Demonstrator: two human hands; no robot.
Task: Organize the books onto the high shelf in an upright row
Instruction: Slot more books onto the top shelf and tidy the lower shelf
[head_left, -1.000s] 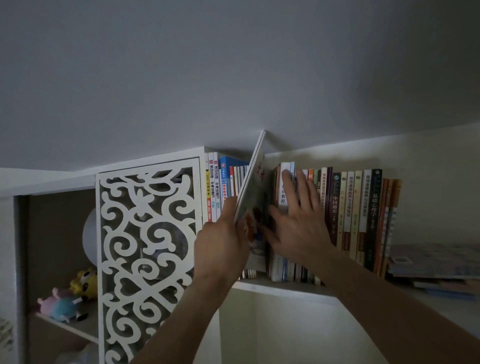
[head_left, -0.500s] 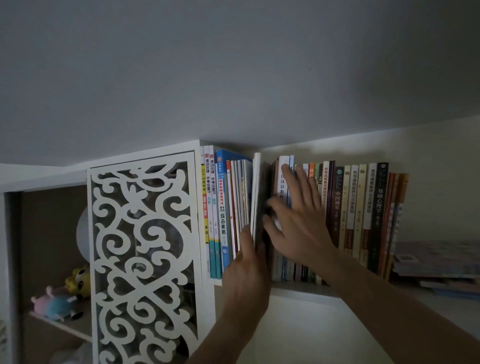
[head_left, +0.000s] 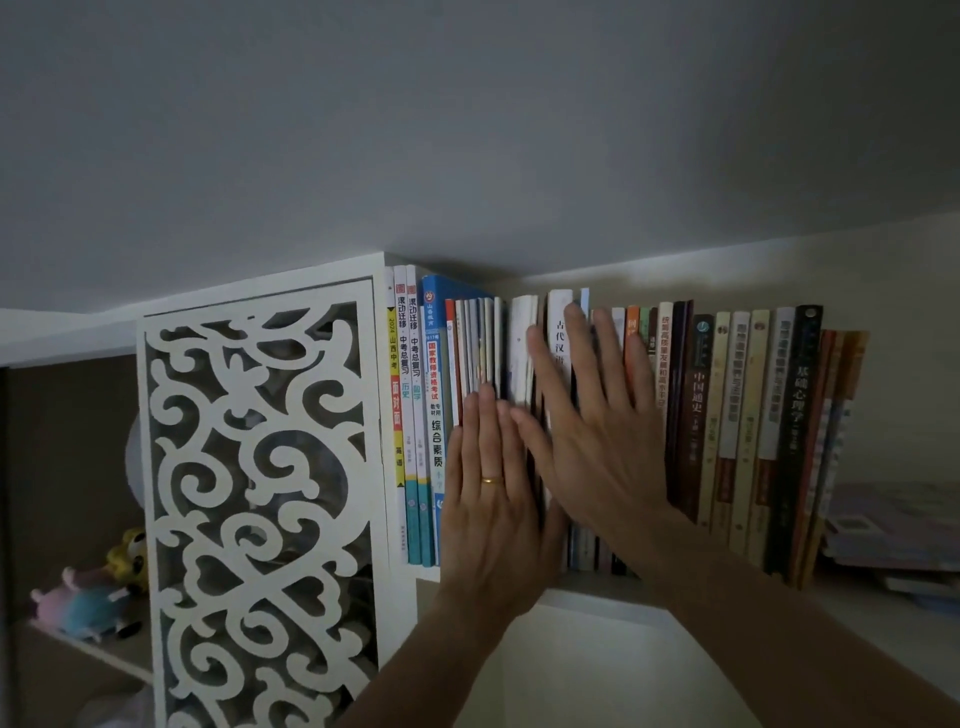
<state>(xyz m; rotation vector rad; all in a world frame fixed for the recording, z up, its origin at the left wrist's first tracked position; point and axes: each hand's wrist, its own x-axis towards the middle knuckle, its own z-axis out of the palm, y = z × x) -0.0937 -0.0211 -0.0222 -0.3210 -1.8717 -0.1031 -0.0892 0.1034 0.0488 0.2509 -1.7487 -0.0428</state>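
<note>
A long row of upright books fills the high shelf just under the ceiling. A thin white book stands upright in the row, between slim booklets on its left and a white-spined book on its right. My left hand, with a gold ring, lies flat with straight fingers against the spines of the slim booklets. My right hand presses flat with spread fingers on the spines to the right of the thin book. Neither hand holds anything.
A white fretwork panel bounds the row on the left, with soft toys on a lower shelf behind it. A few books lie flat in a stack at the shelf's right end. The ceiling sits close above the book tops.
The thin book, tilted out and gripped by my left hand a second ago, now stands upright in the row. My left hand let go and lies flat on the spines.
</note>
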